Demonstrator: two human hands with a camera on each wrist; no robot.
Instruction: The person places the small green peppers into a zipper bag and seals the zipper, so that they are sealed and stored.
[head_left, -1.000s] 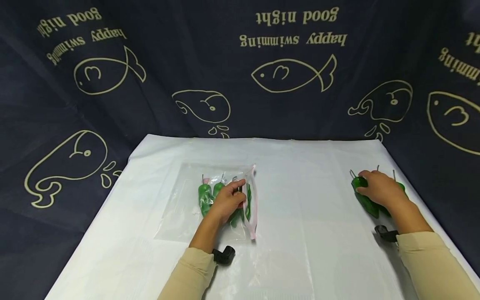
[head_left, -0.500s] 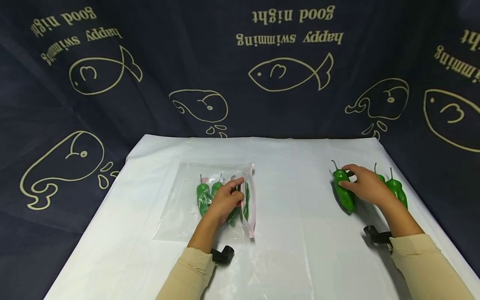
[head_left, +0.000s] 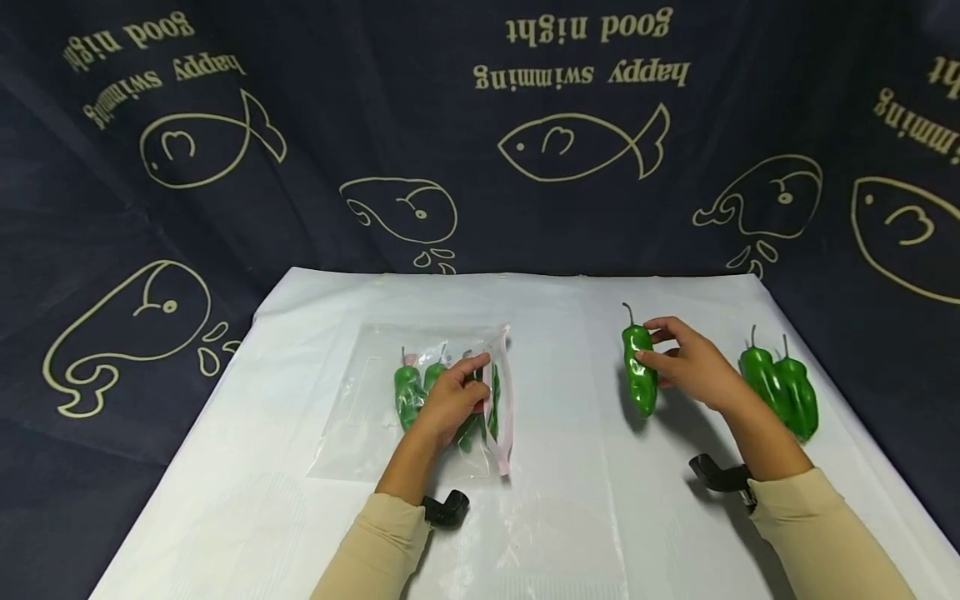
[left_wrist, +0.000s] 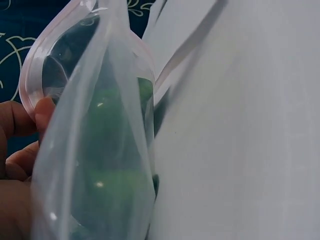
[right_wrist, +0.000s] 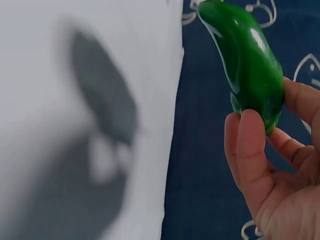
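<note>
A shiny green pepper (head_left: 640, 375) with a thin stem is pinched near its top by my right hand (head_left: 693, 367), held above the table. In the right wrist view, thumb and fingers grip one end of this green pepper (right_wrist: 250, 65). My left hand (head_left: 452, 402) pinches the pink-edged opening of a clear zip bag (head_left: 352, 392). Several green peppers (head_left: 407, 392) lie inside the bag, partly covered by that hand. The left wrist view shows the bag's mouth (left_wrist: 31, 85) held apart from the other side, with green shapes blurred behind the plastic.
Two more green peppers (head_left: 780, 392) lie side by side near the right edge of the white table (head_left: 555, 517). A dark blue cloth (head_left: 420, 108) printed with fish and whales hangs behind and around the table.
My right hand has lifted one pepper from the group at the right and carried it left, leaving two there. The left hand keeps its place at the bag.
</note>
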